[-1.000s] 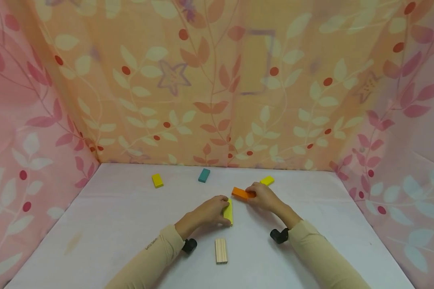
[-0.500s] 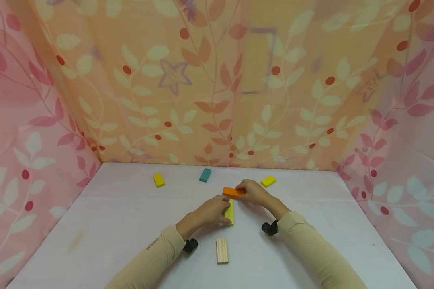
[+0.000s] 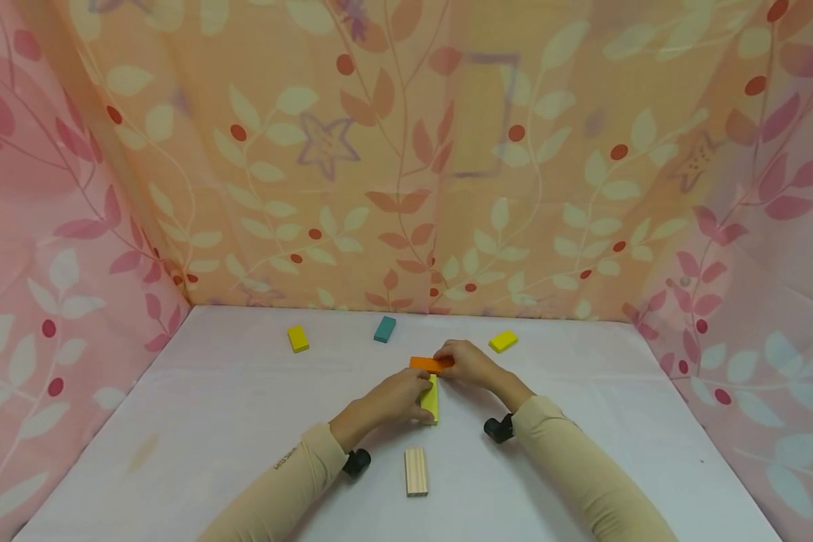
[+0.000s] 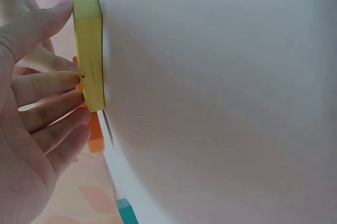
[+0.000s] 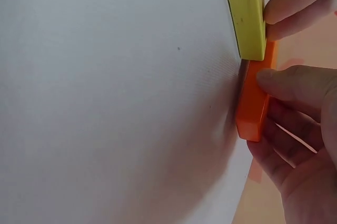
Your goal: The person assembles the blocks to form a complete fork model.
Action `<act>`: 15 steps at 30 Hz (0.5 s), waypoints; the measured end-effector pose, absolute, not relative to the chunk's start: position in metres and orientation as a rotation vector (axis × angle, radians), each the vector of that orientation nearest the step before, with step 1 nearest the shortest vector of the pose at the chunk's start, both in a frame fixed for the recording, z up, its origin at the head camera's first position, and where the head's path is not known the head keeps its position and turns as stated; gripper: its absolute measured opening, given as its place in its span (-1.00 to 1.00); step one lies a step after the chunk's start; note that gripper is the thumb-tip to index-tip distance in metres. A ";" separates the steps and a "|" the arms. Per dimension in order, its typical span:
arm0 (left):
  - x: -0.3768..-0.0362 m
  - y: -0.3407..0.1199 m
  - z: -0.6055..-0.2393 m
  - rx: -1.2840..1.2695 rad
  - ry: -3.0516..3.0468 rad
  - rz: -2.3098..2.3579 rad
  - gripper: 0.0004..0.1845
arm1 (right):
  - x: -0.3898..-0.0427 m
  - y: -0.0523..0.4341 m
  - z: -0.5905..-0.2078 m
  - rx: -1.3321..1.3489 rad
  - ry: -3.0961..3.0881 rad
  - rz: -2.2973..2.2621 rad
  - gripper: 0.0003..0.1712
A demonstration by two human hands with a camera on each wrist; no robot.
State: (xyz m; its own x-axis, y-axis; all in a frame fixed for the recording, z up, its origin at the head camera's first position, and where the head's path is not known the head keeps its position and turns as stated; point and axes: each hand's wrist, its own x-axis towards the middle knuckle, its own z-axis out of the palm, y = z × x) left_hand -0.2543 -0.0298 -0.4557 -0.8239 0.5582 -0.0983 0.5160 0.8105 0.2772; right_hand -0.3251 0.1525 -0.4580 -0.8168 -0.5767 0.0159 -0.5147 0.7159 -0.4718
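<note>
In the middle of the table my left hand [image 3: 398,396] holds a yellow wooden block [image 3: 430,403], thumb at its near end and fingers toward its far end. The block lies lengthwise, away from me. My right hand [image 3: 473,363] pinches an orange block [image 3: 421,363] between thumb and fingers. That orange block [image 5: 254,103] lies crosswise at the far end of the yellow block [image 5: 247,18]; in the right wrist view the two look to be touching or almost so. From the left wrist, the orange block [image 4: 95,134] shows partly behind the yellow one [image 4: 89,50].
A plain wooden block [image 3: 416,472] lies nearer to me. Toward the back are a yellow block [image 3: 298,339] at left, a teal block [image 3: 385,329] in the middle and another yellow block [image 3: 503,341] at right. Patterned cloth walls [image 3: 406,188] enclose the white table [image 3: 244,406].
My right hand has moved left with the orange block, which has turned crosswise and come to the yellow block's far end. The left hand has stayed on its block.
</note>
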 end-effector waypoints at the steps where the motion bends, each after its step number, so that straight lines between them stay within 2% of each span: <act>1: -0.254 -0.030 -0.455 0.844 2.822 0.352 -0.35 | -0.325 0.152 -0.458 -0.897 2.780 -0.712 -0.70; 15: -0.254 -0.029 -0.454 0.911 2.847 0.318 -0.40 | -0.326 0.148 -0.461 -0.934 2.776 -0.679 -0.73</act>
State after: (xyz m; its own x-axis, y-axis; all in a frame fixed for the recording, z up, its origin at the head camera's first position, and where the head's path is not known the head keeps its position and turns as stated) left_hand -0.2543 -0.0292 -0.4540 -0.8081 0.5855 -0.0644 0.5569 0.7951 0.2403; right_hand -0.3260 0.1481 -0.4608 -0.7990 -0.6012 0.0156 -0.5405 0.7065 -0.4568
